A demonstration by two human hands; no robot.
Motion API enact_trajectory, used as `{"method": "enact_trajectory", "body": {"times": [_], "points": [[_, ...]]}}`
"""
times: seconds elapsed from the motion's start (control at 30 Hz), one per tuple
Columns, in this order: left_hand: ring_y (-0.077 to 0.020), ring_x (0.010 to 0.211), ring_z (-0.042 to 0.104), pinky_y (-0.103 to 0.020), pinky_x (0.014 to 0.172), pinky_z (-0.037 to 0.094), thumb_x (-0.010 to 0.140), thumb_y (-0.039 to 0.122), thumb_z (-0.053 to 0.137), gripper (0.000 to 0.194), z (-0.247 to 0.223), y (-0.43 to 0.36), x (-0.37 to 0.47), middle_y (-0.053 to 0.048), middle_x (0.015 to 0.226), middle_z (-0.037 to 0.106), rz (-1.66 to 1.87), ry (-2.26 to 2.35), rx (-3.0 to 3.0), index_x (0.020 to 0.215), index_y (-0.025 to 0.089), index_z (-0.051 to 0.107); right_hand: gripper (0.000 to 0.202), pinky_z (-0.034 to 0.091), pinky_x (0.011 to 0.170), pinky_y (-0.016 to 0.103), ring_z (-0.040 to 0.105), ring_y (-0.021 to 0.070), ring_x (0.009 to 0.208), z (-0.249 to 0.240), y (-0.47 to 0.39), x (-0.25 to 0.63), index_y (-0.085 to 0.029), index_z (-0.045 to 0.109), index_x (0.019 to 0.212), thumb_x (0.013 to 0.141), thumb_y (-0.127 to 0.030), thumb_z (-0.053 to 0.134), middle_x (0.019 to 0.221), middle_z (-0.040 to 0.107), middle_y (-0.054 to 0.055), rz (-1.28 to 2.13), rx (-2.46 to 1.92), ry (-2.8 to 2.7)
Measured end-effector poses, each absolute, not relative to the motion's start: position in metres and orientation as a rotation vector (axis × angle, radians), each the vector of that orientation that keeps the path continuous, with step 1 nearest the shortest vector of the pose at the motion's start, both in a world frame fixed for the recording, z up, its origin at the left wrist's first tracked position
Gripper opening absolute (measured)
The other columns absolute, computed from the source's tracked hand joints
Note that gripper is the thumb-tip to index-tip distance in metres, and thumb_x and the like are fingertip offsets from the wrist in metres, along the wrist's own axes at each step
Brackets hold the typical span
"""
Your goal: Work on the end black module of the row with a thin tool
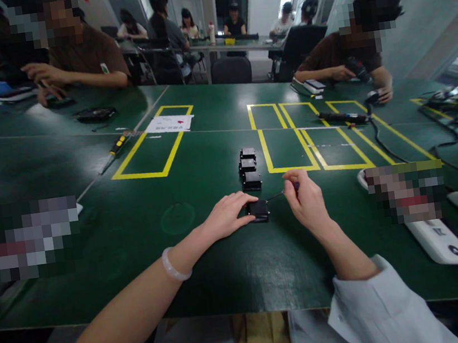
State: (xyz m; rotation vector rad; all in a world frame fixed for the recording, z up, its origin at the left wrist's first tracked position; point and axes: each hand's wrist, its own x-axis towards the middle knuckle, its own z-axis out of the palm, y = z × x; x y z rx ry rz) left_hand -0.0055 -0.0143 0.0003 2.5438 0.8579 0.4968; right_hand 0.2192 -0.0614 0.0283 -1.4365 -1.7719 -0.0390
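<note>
My left hand (230,213) is closed on a small black block (258,210) lying on the green table, with its thumb and fingers at the left side and near edge. Small bright points, like screw heads or pins, show on the block's right side. My right hand (305,198) pinches a thin dark-shafted tool (274,195), whose shaft points left towards the block's upper right corner. Its handle is mostly hidden in my fingers, so its exact kind is unclear. Several similar black blocks (251,180) stand in a row just beyond.
Yellow tape rectangles (166,174) mark the green table (225,273). A yellow-black screwdriver (119,144) and a white paper (169,124) lie at the far left. A black cylindrical tool (343,117) with a cable and a white device (443,242) are at right. Co-workers sit opposite.
</note>
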Motion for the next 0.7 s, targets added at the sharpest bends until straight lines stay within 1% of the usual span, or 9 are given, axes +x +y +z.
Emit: {"method": "enact_trajectory", "body": {"times": [0.13, 0.3, 0.37, 0.53, 0.6, 0.7], "points": [[-0.0215, 0.100, 0.057, -0.034, 0.085, 0.043, 0.088, 0.035, 0.062, 0.038, 0.0007, -0.0146, -0.0053, -0.004, 0.110, 0.060, 0.497, 0.859, 2.538, 0.123, 0.025, 0.050, 0.015, 0.046, 0.070, 0.032, 0.060, 0.0177, 0.073, 0.0293, -0.0613, 0.2195, -0.019, 0.050, 0.101, 0.092, -0.026, 0.040, 0.085, 0.064, 0.006, -0.049, -1.440, -1.767], [-0.0216, 0.100, 0.057, -0.034, 0.085, 0.043, 0.087, 0.034, 0.062, 0.039, 0.0008, -0.0148, -0.0054, -0.004, 0.109, 0.060, 0.497, 0.855, 2.533, 0.123, 0.026, 0.050, 0.015, 0.044, 0.067, 0.030, 0.058, 0.0169, 0.069, 0.0315, -0.0617, 0.2204, -0.021, 0.052, 0.091, 0.093, -0.034, 0.045, 0.075, 0.060, 0.003, -0.072, -1.440, -1.799], [-0.0216, 0.100, 0.057, -0.034, 0.085, 0.043, 0.087, 0.034, 0.063, 0.039, 0.0007, -0.0147, -0.0054, -0.004, 0.109, 0.059, 0.498, 0.857, 2.530, 0.123, 0.026, 0.050, 0.014, 0.045, 0.066, 0.030, 0.057, 0.0167, 0.069, 0.0313, -0.0617, 0.2202, -0.021, 0.051, 0.092, 0.093, -0.033, 0.044, 0.076, 0.060, 0.003, -0.069, -1.433, -1.796], [-0.0207, 0.099, 0.057, -0.033, 0.084, 0.043, 0.087, 0.033, 0.063, 0.039, 0.0015, -0.0151, -0.0053, -0.003, 0.108, 0.060, 0.499, 0.858, 2.539, 0.123, 0.025, 0.050, 0.016, 0.046, 0.068, 0.031, 0.057, 0.0169, 0.068, 0.0304, -0.0622, 0.2192, -0.019, 0.051, 0.102, 0.091, -0.026, 0.041, 0.077, 0.061, 0.003, -0.054, -1.441, -1.784], [-0.0210, 0.100, 0.057, -0.033, 0.084, 0.043, 0.087, 0.033, 0.064, 0.039, 0.0021, -0.0153, -0.0051, -0.003, 0.109, 0.060, 0.499, 0.852, 2.545, 0.122, 0.025, 0.050, 0.016, 0.045, 0.067, 0.031, 0.056, 0.0168, 0.066, 0.0308, -0.0626, 0.2193, -0.019, 0.051, 0.103, 0.091, -0.027, 0.042, 0.075, 0.059, 0.002, -0.055, -1.457, -1.792], [-0.0213, 0.102, 0.056, -0.033, 0.084, 0.043, 0.087, 0.034, 0.064, 0.039, 0.0023, -0.0155, -0.0050, -0.003, 0.110, 0.060, 0.501, 0.848, 2.545, 0.122, 0.025, 0.050, 0.016, 0.045, 0.069, 0.031, 0.057, 0.0171, 0.069, 0.0314, -0.0627, 0.2200, -0.020, 0.052, 0.098, 0.092, -0.032, 0.044, 0.075, 0.059, 0.003, -0.055, -1.450, -1.815]]}}
